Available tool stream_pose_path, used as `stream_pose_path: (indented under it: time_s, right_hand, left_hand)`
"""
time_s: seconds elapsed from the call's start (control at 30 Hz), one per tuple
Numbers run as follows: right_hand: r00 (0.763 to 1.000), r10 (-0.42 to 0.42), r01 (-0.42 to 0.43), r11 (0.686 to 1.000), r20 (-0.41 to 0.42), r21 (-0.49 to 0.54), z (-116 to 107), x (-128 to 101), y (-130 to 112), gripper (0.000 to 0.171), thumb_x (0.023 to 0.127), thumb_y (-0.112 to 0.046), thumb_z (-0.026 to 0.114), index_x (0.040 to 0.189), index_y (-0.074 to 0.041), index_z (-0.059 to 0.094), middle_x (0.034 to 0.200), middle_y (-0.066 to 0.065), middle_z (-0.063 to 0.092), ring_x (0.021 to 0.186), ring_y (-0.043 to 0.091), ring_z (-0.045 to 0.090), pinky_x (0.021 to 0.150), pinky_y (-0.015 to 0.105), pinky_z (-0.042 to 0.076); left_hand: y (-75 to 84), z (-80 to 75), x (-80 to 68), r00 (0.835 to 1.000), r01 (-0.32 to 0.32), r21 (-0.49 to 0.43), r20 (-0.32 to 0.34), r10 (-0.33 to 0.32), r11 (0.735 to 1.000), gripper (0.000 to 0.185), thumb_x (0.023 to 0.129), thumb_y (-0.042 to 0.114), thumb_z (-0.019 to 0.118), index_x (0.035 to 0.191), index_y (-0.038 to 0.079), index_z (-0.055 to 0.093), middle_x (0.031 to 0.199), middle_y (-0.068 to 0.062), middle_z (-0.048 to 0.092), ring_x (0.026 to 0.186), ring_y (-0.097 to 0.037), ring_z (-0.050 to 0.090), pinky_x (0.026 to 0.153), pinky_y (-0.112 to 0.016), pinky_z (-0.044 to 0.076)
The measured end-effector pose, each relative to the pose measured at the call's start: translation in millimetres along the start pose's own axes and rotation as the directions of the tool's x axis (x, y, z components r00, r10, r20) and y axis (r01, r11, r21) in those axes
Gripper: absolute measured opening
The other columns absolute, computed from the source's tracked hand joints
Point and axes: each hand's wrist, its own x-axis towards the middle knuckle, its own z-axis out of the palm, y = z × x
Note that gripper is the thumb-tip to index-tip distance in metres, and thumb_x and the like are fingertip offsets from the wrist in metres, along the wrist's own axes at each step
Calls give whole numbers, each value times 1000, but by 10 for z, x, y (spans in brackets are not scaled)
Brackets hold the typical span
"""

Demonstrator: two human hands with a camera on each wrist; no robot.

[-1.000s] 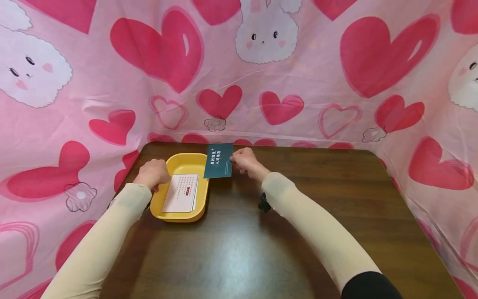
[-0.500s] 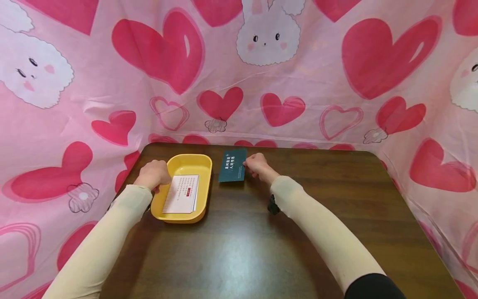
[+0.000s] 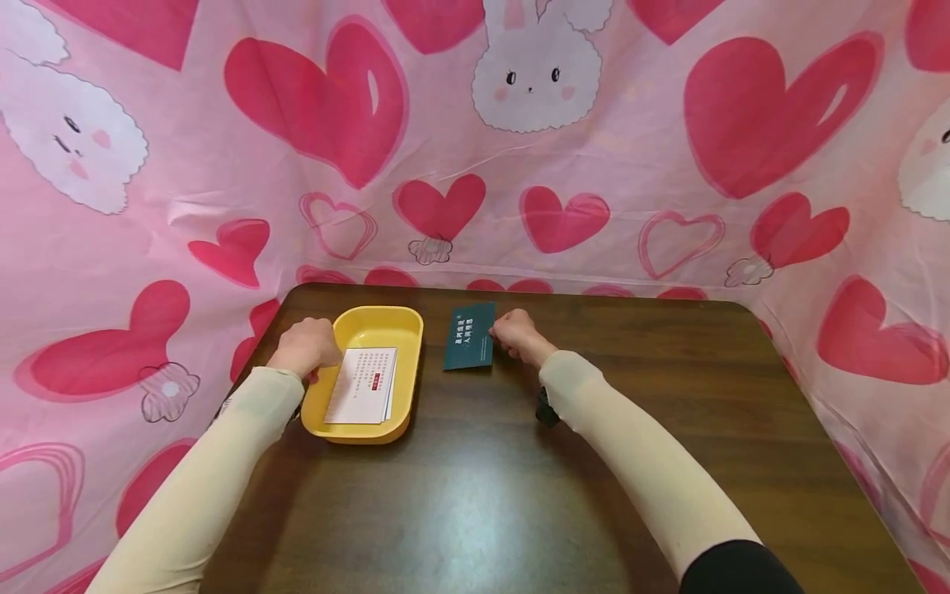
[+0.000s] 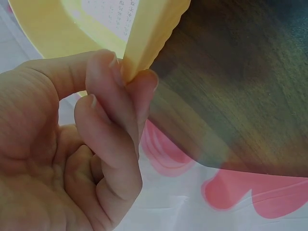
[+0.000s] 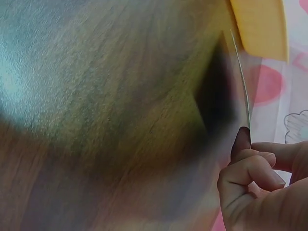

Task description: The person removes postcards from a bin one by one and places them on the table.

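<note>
A yellow tray (image 3: 371, 326) sits at the table's far left with a white printed card (image 3: 362, 385) lying in it. My left hand (image 3: 304, 346) pinches the tray's left rim (image 4: 144, 43) between thumb and fingers. To the right of the tray, my right hand (image 3: 515, 334) pinches the right edge of a dark teal card (image 3: 470, 336) with white lettering, held low over the brown table (image 3: 482, 478). In the right wrist view the teal card (image 5: 240, 82) appears edge-on above my curled fingers (image 5: 250, 168).
Pink cloth with hearts and bunnies (image 3: 519, 148) walls the table at the back and both sides. A small black object (image 3: 547, 407) shows under my right forearm. The tray's corner (image 5: 262, 26) shows in the right wrist view.
My right hand carried the teal card to the right, off the tray's rim, and lowered it toward the table. The left hand stayed on the tray.
</note>
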Motion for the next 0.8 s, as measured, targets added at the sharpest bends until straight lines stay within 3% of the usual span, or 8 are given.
stream_pose_path:
  time_s: [0.1, 0.4, 0.67, 0.8]
  right_hand:
    - [1000, 14, -14, 999, -2, -45, 33, 40, 5, 30, 104, -10, 59, 74, -8, 55, 65, 6, 47, 54, 17, 40, 46, 27, 34]
    - [998, 50, -54, 982, -23, -182, 87, 48, 5, 33, 99, -11, 62, 69, -9, 51, 64, 7, 49, 52, 19, 42, 46, 30, 36]
    - [997, 71, -70, 964, -5, -258, 88, 92, 44, 22, 98, -13, 64, 82, 0, 71, 72, 9, 64, 52, 18, 45, 46, 27, 36]
    - [998, 60, -58, 955, -2, -292, 104, 180, 68, 23, 95, -12, 65, 77, -1, 73, 70, 11, 66, 52, 20, 46, 45, 29, 36]
  left_hand:
    - [1, 4, 2, 1000, 3, -1, -4, -3, 1000, 30, 85, 10, 67, 105, -10, 60, 86, -24, 64, 50, -25, 67, 49, -31, 55]
    - [-11, 12, 12, 1000, 13, -14, -5, -13, 1000, 30, 86, 10, 68, 107, -10, 59, 90, -26, 64, 51, -26, 68, 50, -31, 56]
    - [-13, 3, -14, 1000, 19, -16, -2, -19, 1000, 33, 85, 11, 70, 107, -10, 58, 89, -25, 63, 51, -26, 67, 51, -31, 56]
    - [-3, 10, -14, 1000, 13, -14, -10, -13, 1000, 31, 86, 11, 69, 106, -10, 59, 90, -26, 63, 51, -25, 67, 51, -31, 56]
